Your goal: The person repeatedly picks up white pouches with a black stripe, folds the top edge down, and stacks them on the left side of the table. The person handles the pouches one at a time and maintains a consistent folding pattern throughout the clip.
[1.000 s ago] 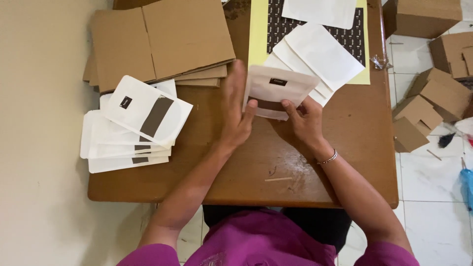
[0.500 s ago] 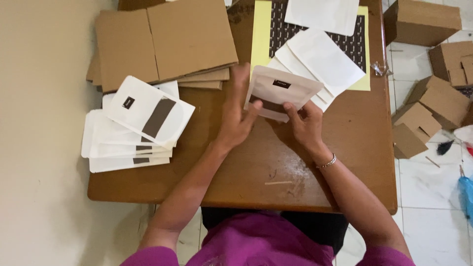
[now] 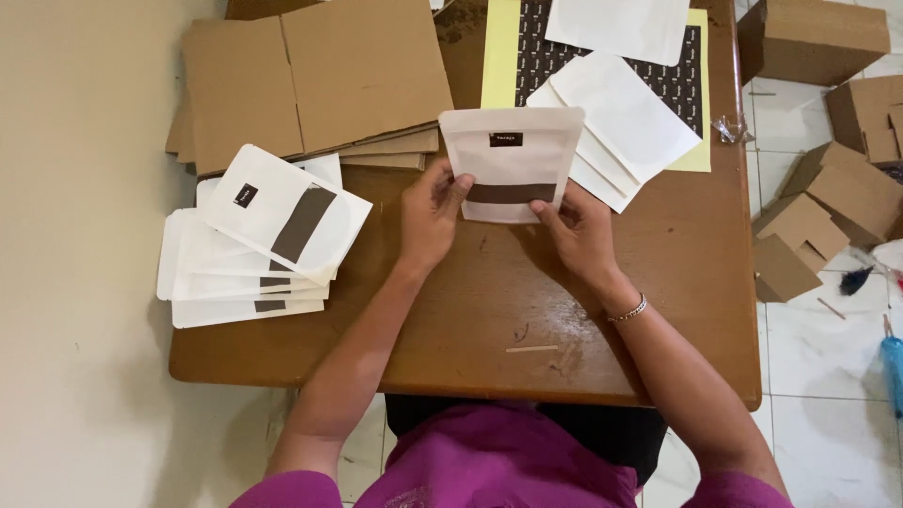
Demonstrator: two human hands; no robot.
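A white flat pouch [image 3: 513, 160] with a dark window strip and a small dark label stands upright in both my hands over the brown table [image 3: 658, 310]. My left hand [image 3: 430, 214] pinches its lower left edge. My right hand [image 3: 578, 230] grips its lower right corner. To the left lies a stack of white pouches [image 3: 259, 235] of the same kind. Behind the held pouch lie plain white pouches [image 3: 621, 118] on a yellow sheet of dark stickers [image 3: 682, 80].
Flattened brown cardboard sheets [image 3: 315, 80] lie at the table's back left. Folded cardboard boxes [image 3: 828, 188] stand on the tiled floor to the right, with a blue tool [image 3: 892, 362]. A small wooden stick [image 3: 531, 349] lies near the table's front edge.
The pouch, which lay tilted under my hands, has been lifted and turned upright so its front faces me. Both hands slid down to its lower corners.
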